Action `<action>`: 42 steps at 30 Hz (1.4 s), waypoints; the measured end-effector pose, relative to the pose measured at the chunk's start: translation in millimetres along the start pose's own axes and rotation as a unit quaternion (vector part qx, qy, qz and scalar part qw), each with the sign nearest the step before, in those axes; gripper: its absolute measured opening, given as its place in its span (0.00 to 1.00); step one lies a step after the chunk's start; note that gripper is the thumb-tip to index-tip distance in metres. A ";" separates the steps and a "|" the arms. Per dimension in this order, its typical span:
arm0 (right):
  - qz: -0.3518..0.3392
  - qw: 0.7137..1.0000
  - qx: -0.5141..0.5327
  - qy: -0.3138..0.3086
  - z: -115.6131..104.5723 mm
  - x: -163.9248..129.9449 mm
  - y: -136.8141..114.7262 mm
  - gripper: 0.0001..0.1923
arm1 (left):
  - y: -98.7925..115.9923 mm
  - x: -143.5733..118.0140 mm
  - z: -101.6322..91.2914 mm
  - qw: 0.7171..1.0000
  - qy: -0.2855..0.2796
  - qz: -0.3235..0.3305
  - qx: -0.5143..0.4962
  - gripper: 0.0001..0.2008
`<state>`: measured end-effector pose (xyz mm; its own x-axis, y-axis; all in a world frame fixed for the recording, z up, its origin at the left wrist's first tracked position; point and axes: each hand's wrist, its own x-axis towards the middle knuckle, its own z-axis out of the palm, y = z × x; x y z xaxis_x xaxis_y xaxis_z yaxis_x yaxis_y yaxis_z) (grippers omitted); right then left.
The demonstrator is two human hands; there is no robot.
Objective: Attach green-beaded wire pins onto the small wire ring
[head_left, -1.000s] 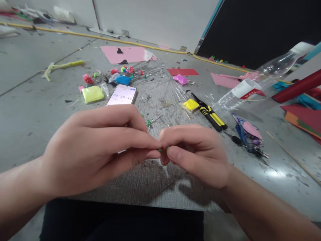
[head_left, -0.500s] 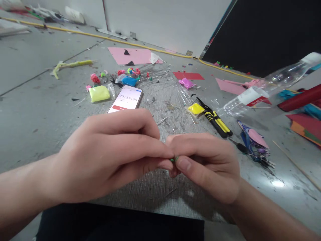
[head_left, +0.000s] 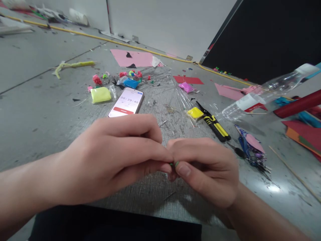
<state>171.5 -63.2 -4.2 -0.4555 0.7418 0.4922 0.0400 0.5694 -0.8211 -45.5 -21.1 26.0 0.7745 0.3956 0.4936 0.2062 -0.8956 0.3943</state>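
Thumb and forefinger of my left hand (head_left: 120,160) are pinched together at the centre of the view. My right hand (head_left: 208,167) meets them, also in a pinch. Between the fingertips shows a tiny green piece (head_left: 177,163), possibly modelling clay; most of it is covered by my fingers. Just beyond my left hand lies a phone (head_left: 126,102) with a timer on its screen. Black and yellow pliers (head_left: 215,127) rest past my right hand, beside a packet of yellow clay (head_left: 195,113).
A pale yellow clay packet (head_left: 101,95) and a blue one (head_left: 130,83) lie near the phone. Pink paper (head_left: 140,58) is farther back. On the right are a plastic bottle (head_left: 273,88), a thin stick (head_left: 296,172) and coloured sheets (head_left: 303,134). A yellow cable (head_left: 100,38) runs along the wall.
The view has shifted slightly, so the things on the floor sit a little lower. Both hands keep their pinch on the green piece. The phone's timer has advanced by one second.
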 end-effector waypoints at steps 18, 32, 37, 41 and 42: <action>0.000 1.000 -0.008 -0.002 2.3 0.1 -1.3 0.07 | -1.8 0.5 0.1 1.000 0.001 0.004 -0.017 0.08; -0.009 0.997 -0.066 0.034 3.9 -2.6 -4.4 0.04 | -2.3 2.6 0.1 1.000 0.002 0.011 -0.017 0.08; -0.006 0.996 -0.076 0.041 4.4 -2.3 -3.6 0.06 | -0.2 4.9 1.2 0.999 0.035 0.007 -0.035 0.08; -0.021 0.996 -0.076 0.051 5.4 -3.6 -2.2 0.07 | -0.7 8.0 -1.6 0.999 -0.007 0.013 -0.043 0.06; -0.023 0.995 -0.077 0.050 5.8 -4.0 -2.2 0.07 | -0.9 8.0 -1.6 0.999 -0.008 0.010 -0.048 0.06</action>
<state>168.1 -69.5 -6.0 -0.3697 0.7412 0.5603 0.1617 0.6451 -0.7468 -40.4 -16.8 30.8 0.7875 0.3736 0.4902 0.1327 -0.8795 0.4570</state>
